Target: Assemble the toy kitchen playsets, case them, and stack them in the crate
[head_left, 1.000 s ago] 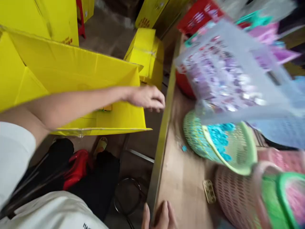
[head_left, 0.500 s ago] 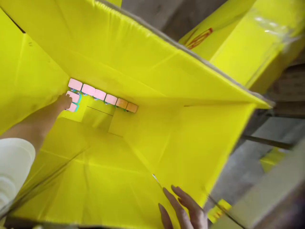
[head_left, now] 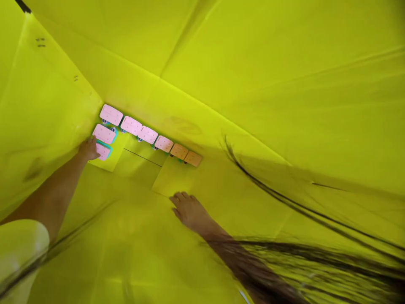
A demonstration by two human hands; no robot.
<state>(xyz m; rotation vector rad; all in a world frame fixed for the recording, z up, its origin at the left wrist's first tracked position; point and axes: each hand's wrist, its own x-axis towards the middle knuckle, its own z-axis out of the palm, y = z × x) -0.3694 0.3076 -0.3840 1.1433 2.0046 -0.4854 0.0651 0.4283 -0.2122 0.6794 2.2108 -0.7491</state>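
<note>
Deep in a yellow box (head_left: 133,236), my left hand (head_left: 88,150) is at the left end of the contents. Its fingers close around the outer end of a small pink rectangular piece with a teal edge (head_left: 103,151). Just above, touching or nearly touching my fingers, lies a similar pink piece (head_left: 105,133). A row of pink pieces (head_left: 131,125) runs along the far wall and ends in two orange-looking ones (head_left: 193,158). Dark round parts like wheels show at their edges. My right hand (head_left: 191,213) reaches in over the near side, fingers stretched out and holding nothing.
A yellow flap (head_left: 172,175) lies at the bottom right of the pieces, and a dark seam (head_left: 142,157) crosses the box floor. Tall yellow walls surround both arms. Strands of dark hair (head_left: 284,249) hang across the view at the lower right.
My view has moved down into the box, so its rim and the surroundings are out of sight. My right hand has gone from the near wall to deep inside. My left hand stays by the pink pieces.
</note>
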